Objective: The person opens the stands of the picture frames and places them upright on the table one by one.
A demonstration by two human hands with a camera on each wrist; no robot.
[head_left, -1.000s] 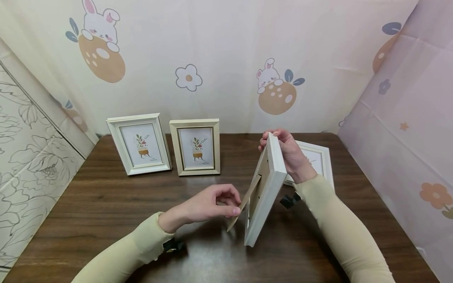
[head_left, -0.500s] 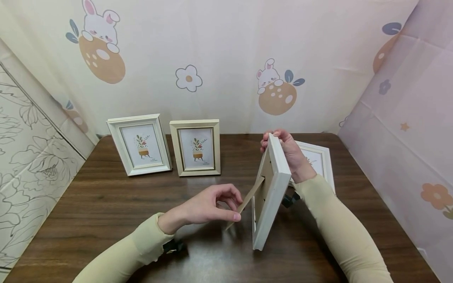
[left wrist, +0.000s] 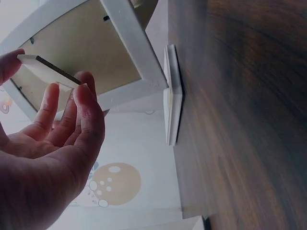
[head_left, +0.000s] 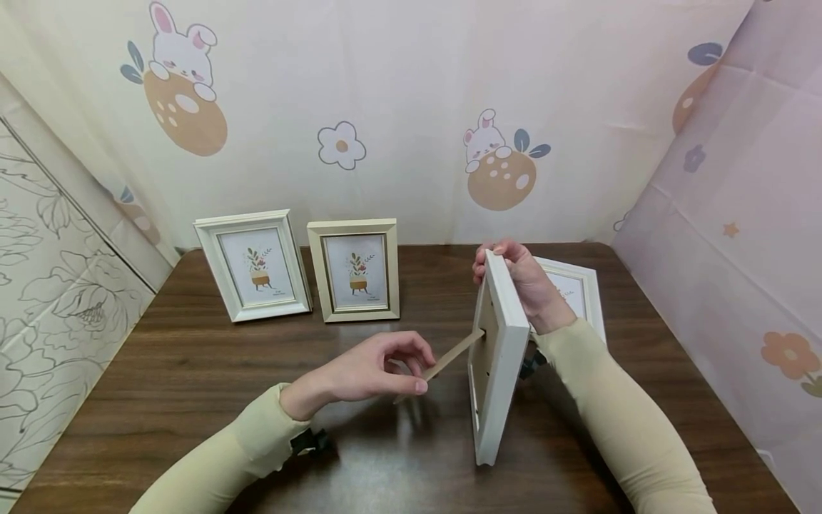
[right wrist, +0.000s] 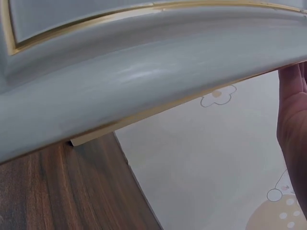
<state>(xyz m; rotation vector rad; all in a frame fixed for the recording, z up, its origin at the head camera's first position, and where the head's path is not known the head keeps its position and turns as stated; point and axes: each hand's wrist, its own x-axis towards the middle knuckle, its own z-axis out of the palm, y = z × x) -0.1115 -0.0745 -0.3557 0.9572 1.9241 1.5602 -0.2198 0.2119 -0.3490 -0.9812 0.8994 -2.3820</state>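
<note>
A white picture frame [head_left: 506, 368] stands nearly edge-on in the head view, its brown backing [left wrist: 86, 48] turned to the left. My right hand [head_left: 528, 282] grips the frame's top end, with fingers over the near side. From the backing a thin tan stand leg [head_left: 456, 353] swings out to the left. My left hand [head_left: 369, 368] pinches that leg near its free end, between thumb and fingers. The frame's front, with its gold inner line, fills the upper right wrist view, where part of the right hand [right wrist: 293, 112] shows at the edge.
Two more frames, one white [head_left: 257, 268] and one cream [head_left: 354, 271], stand at the back left of the dark wooden table [head_left: 218, 385]. Behind my right hand another white frame [head_left: 594, 300] is partly covered. A printed curtain [head_left: 411, 107] hangs behind.
The held frame's lower end has moved right and a little toward me, while my left hand has shifted slightly left. The stand leg has swung wider out from the backing.
</note>
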